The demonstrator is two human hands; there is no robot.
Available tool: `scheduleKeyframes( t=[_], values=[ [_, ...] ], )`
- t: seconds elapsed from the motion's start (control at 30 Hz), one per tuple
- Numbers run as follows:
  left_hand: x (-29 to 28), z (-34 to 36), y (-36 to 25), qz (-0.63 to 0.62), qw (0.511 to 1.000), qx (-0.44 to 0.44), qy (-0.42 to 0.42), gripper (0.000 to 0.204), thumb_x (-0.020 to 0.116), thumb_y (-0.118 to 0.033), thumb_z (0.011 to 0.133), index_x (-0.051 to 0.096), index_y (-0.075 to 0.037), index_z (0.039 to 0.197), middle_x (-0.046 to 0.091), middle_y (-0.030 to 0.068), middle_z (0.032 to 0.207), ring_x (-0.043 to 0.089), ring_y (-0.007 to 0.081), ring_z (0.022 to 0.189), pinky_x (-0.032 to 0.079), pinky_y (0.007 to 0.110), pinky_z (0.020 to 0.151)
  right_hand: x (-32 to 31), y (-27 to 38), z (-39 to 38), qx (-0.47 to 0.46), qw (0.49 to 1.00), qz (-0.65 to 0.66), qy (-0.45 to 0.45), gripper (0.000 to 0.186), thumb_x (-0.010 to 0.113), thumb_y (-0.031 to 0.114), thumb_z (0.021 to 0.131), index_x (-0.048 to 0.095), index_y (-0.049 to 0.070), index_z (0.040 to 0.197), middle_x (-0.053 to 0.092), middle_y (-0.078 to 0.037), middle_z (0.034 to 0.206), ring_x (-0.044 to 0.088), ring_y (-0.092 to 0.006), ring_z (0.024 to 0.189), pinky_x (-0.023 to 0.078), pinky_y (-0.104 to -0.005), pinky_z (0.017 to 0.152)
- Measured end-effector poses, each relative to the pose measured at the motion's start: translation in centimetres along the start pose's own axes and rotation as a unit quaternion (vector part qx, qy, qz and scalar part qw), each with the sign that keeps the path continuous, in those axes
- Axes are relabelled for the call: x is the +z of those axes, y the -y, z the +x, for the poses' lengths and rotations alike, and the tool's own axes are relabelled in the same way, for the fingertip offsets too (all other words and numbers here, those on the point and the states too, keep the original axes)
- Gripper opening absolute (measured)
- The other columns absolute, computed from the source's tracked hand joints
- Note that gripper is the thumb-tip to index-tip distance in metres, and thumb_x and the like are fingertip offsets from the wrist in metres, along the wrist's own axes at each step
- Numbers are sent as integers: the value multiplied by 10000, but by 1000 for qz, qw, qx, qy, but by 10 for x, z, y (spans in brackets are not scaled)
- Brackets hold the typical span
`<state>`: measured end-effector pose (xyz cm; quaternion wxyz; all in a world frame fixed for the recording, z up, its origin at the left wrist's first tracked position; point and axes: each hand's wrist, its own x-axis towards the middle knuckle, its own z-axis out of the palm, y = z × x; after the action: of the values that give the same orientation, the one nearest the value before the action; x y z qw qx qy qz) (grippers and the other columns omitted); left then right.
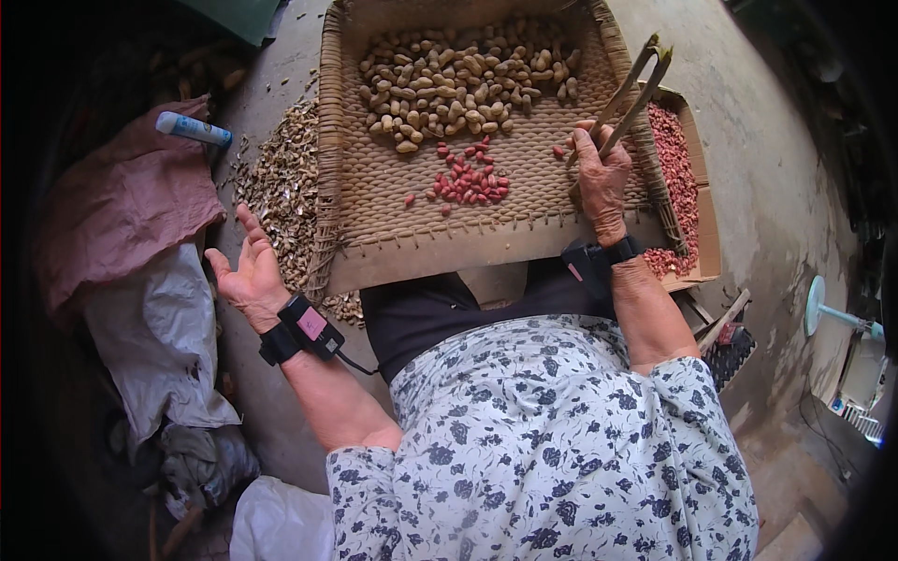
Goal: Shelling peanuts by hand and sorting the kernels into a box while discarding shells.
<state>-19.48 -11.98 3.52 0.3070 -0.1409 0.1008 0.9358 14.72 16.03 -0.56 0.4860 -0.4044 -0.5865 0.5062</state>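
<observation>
A woven tray (393, 178) rests across my lap. Whole peanuts in their shells (449, 79) are heaped at its far side, and a small cluster of red shelled peanuts (472, 180) lies nearer the middle. Over the tray's right side, my right hand (601, 178) is closed around wooden tongs (629, 93), whose two prongs point away from me and stand apart. My left hand (251, 271) is off the tray's left edge, palm up with its fingers spread and nothing in it. Below it and beyond lies a pile of broken peanut shells (281, 178).
A cardboard box (708, 224) full of red peanuts (675, 178) stands right of the tray. On the left are a pink cloth sack (140, 196), a blue spray can (194, 128) and a white sack (164, 337). A light-blue round-ended object (816, 307) is far right.
</observation>
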Motion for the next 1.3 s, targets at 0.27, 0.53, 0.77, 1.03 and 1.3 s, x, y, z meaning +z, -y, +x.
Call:
scheduleKeyframes(
  t=[0.27,0.53,0.77,1.03,1.3],
  values=[
    [18,-42,73,166,981,-65,77,294,530,-192,930,533,29,1124,605,95,985,575,166,820,493,298,699,37,-10,18,-6,963,-254,87,168,711,150,760,630,15,817,589,-125,652,576,-228,606,439,-352,584],
    [11,-71,148,319,937,-127,-66,221,590,-147,903,578,-24,1087,603,27,859,546,102,698,458,226,583,63,-37,30,-31,920,-369,128,189,704,121,727,662,5,870,632,-154,755,614,-275,695,463,-359,635],
    [4,-87,197,543,829,-120,49,204,609,-157,894,639,-16,1038,641,25,823,562,70,626,434,178,534,59,30,-23,98,968,18,230,179,686,37,767,638,11,938,615,8,744,547,-62,686,469,-255,620],
    [3,-98,206,571,805,-136,88,181,640,-130,869,671,0,990,636,15,824,552,65,626,440,184,517,56,63,-57,79,956,-5,281,207,641,21,803,637,8,1009,600,-25,835,550,-80,745,466,-243,644],
    [4,-105,201,597,794,-65,95,140,617,-88,878,671,25,942,595,2,733,520,60,591,423,187,505,43,80,-60,5,950,-67,306,265,566,190,901,617,-5,1072,602,-137,866,580,-227,780,461,-324,703]
  ],
)
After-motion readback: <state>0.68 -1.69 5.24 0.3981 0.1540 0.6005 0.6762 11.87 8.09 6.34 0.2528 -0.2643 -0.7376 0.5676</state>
